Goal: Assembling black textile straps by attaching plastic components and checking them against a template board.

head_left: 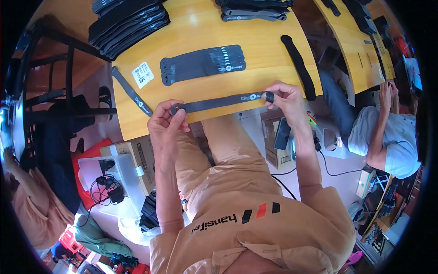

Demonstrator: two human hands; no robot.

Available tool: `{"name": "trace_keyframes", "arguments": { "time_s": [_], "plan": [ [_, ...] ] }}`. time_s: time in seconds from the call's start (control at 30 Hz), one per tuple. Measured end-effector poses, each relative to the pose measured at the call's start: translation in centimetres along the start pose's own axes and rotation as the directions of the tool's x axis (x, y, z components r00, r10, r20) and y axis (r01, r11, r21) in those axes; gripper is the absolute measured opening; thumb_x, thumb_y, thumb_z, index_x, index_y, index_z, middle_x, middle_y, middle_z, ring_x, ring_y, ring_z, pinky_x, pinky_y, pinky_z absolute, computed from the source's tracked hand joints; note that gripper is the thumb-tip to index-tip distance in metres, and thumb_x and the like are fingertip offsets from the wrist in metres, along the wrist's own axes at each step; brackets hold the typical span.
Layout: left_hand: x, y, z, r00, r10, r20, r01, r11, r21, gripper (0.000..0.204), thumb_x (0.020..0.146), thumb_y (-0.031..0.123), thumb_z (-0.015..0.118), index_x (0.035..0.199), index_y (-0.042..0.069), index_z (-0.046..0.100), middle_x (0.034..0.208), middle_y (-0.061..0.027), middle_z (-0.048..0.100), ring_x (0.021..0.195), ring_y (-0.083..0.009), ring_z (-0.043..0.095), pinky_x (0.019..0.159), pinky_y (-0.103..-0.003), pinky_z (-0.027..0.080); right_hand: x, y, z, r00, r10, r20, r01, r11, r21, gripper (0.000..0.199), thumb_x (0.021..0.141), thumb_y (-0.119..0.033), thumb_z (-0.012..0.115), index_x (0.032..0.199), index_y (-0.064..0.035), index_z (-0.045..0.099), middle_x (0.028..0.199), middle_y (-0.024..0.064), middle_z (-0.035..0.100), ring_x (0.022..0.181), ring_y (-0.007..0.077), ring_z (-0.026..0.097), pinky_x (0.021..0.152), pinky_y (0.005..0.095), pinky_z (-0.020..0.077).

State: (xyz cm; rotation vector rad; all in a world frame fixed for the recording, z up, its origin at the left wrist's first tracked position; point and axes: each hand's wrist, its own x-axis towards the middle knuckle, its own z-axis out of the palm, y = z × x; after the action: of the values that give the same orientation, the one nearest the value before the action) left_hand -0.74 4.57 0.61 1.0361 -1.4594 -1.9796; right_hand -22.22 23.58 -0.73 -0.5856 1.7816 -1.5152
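Note:
A long black strap [214,102] with a light printed mark is stretched level above the near edge of the yellow table [269,68]. My left hand [168,121] pinches its rounded left end between thumb and fingers. At the other end, my right hand [285,98] grips the strap, where a small dark loop or fold shows at the fingertips. Just beyond lies a fanned set of several black straps [196,65], overlapping one another. A single strap [130,90] slants along the table's left side, and a plain black one [299,66] lies along the right.
A white label sheet [143,75] lies at the left. Tall stacks of black straps [130,29] and a smaller pile [255,11] stand at the far side. A clear plastic bin [118,182] with cables is on the lower left. Co-workers [383,132] sit at both sides.

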Motion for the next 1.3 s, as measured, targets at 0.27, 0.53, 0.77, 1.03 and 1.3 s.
{"name": "trace_keyframes", "arguments": {
  "time_s": [0.27,0.53,0.77,1.03,1.3],
  "plan": [
    [2.1,0.1,-1.6,0.999,-0.045,0.002,0.045,0.999,-0.001,0.014,0.085,0.009,0.059,0.096,0.001,0.058,0.072,-0.0036,0.059,0.060,-0.0091,0.056,0.055,-0.021,0.047,1.8,-0.6,0.6,0.995,-0.059,0.077,0.053,0.996,0.075,0.020,0.083,0.007,0.047,0.093,0.0038,0.063,0.084,0.0049,0.055,0.072,0.0094,0.056,0.060,0.0202,0.0487],
    [5.9,-0.2,-2.5,0.972,0.211,-0.100,-0.164,0.923,0.349,0.008,0.081,0.005,0.063,0.085,-0.001,0.064,0.072,0.0003,0.059,0.061,-0.0046,0.050,0.054,-0.018,0.041,4.7,0.8,3.1,0.987,-0.027,-0.158,0.043,0.994,0.099,0.021,0.080,0.010,0.050,0.094,0.0024,0.062,0.077,0.0045,0.061,0.058,0.0073,0.053,0.052,0.0182,0.0455],
    [7.7,-1.2,-2.0,0.965,0.234,-0.121,-0.169,0.901,0.399,0.007,0.079,0.004,0.064,0.084,-0.001,0.062,0.070,0.0013,0.057,0.061,-0.0032,0.049,0.056,-0.017,0.040,5.5,1.6,3.1,0.983,-0.043,-0.178,0.047,0.999,0.020,0.021,0.076,0.012,0.048,0.089,0.0027,0.061,0.075,0.0032,0.062,0.058,0.0045,0.052,0.051,0.0168,0.0408],
    [8.2,-1.2,-1.8,0.963,0.228,-0.143,-0.152,0.900,0.409,0.008,0.079,0.003,0.064,0.085,-0.002,0.061,0.069,0.0017,0.056,0.058,-0.0017,0.046,0.053,-0.016,0.036,5.9,1.5,3.6,0.961,-0.111,-0.253,0.068,0.983,-0.171,0.019,0.074,0.011,0.052,0.087,0.0015,0.062,0.077,0.0024,0.061,0.066,0.0056,0.053,0.060,0.0188,0.0429],
    [8.4,-1.3,-1.8,0.966,0.167,-0.196,-0.081,0.920,0.382,0.006,0.080,0.003,0.064,0.083,-0.001,0.061,0.067,0.0026,0.056,0.055,-0.0009,0.044,0.048,-0.016,0.032,6.4,1.2,3.9,0.954,-0.159,-0.252,0.101,0.968,-0.228,0.015,0.074,0.009,0.055,0.084,0.0025,0.063,0.076,0.0065,0.062,0.065,0.0084,0.056,0.057,0.0203,0.0440]
  ]
}}
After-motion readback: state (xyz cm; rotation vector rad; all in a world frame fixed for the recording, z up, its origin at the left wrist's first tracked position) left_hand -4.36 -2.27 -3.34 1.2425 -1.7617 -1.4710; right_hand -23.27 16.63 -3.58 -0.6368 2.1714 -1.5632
